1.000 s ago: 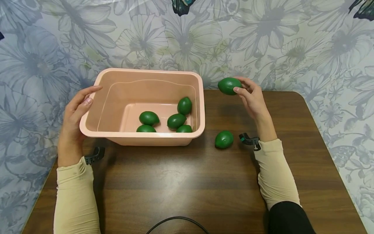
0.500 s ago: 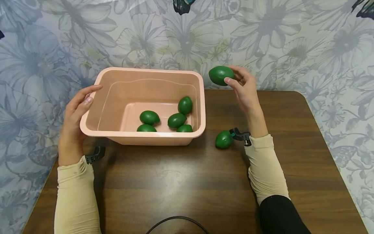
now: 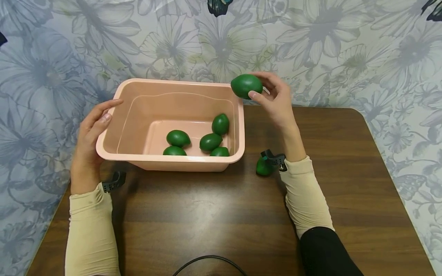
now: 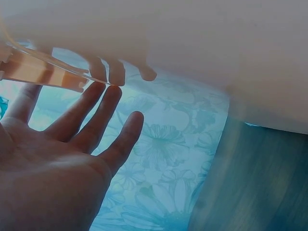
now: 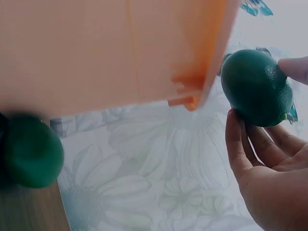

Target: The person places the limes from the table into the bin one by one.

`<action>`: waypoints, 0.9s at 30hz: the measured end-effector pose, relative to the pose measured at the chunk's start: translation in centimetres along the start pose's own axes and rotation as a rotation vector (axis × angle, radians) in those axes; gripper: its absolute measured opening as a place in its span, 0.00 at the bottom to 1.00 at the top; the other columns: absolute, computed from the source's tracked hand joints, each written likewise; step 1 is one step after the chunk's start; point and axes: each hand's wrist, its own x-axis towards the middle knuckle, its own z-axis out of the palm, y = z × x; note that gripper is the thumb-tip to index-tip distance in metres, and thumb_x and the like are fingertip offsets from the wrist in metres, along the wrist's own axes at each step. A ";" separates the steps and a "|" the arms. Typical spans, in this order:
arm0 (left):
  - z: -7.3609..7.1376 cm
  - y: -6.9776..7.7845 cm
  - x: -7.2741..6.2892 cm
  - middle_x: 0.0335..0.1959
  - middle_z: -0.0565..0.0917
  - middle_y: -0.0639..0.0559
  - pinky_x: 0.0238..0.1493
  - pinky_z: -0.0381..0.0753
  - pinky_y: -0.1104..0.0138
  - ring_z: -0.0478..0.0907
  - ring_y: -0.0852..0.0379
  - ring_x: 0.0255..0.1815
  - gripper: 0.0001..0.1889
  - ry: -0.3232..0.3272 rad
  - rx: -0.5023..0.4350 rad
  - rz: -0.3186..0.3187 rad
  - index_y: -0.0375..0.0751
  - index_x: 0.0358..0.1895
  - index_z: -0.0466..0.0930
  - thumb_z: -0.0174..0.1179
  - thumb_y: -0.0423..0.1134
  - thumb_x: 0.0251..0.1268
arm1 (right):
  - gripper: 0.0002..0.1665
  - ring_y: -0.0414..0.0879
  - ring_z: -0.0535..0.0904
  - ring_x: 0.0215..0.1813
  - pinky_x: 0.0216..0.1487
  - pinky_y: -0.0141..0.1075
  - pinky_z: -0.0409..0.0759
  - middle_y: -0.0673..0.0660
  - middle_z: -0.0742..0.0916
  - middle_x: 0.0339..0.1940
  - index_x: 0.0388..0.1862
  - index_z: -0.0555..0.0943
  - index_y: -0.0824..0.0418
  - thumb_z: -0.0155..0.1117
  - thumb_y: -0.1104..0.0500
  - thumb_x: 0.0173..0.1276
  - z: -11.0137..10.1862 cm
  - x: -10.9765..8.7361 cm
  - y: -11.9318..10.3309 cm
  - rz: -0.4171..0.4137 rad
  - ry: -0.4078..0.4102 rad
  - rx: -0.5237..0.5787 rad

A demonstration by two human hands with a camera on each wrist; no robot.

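Note:
A pink plastic basin (image 3: 193, 158) stands at the table's left-centre, with several green limes (image 3: 178, 138) inside. My left hand (image 3: 90, 143) holds the basin's left rim, its index finger and thumb over the edge. In the left wrist view, the other fingers (image 4: 113, 94) reach under the rim against the outer wall. My right hand (image 3: 274, 99) pinches a lime (image 3: 246, 86) between thumb and fingertips, raised at the basin's far right corner. Another lime (image 3: 263, 167) lies on the table, partly hidden behind the right wrist's camera mount.
The brown wooden table (image 3: 207, 222) ends at a floral-patterned cloth (image 3: 165, 46) behind the basin. A black cable (image 3: 210, 256) arcs over the front edge of the table. Small black camera mounts (image 3: 115, 181) stick out from both wrists.
My right hand has moved left and slightly up with the lime, from right of the basin to over its far right corner. My left hand and the basin stay in place.

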 end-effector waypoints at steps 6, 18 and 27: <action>0.0 0.0 -0.1 0.69 0.76 0.34 0.51 0.86 0.66 0.80 0.47 0.59 0.27 0.014 0.011 -0.006 0.26 0.74 0.70 0.53 0.36 0.77 | 0.27 0.51 0.82 0.62 0.64 0.40 0.82 0.61 0.85 0.61 0.63 0.82 0.68 0.73 0.70 0.64 1.2 0.1 0.4 -0.004 -0.032 -0.069; 0.0 0.0 0.0 0.69 0.75 0.33 0.53 0.86 0.65 0.79 0.46 0.59 0.27 -0.017 -0.022 0.004 0.24 0.74 0.68 0.52 0.35 0.78 | 0.28 0.48 0.82 0.61 0.62 0.41 0.82 0.65 0.85 0.62 0.64 0.80 0.72 0.72 0.68 0.64 3.0 -0.5 -1.5 -0.048 -0.072 -0.191; 0.0 -0.1 0.1 0.71 0.74 0.33 0.54 0.85 0.65 0.79 0.46 0.60 0.27 -0.017 -0.021 0.008 0.24 0.74 0.68 0.52 0.35 0.78 | 0.22 0.55 0.83 0.58 0.66 0.51 0.80 0.71 0.85 0.57 0.60 0.80 0.77 0.69 0.72 0.68 3.1 -0.4 -1.1 -0.092 -0.113 -0.234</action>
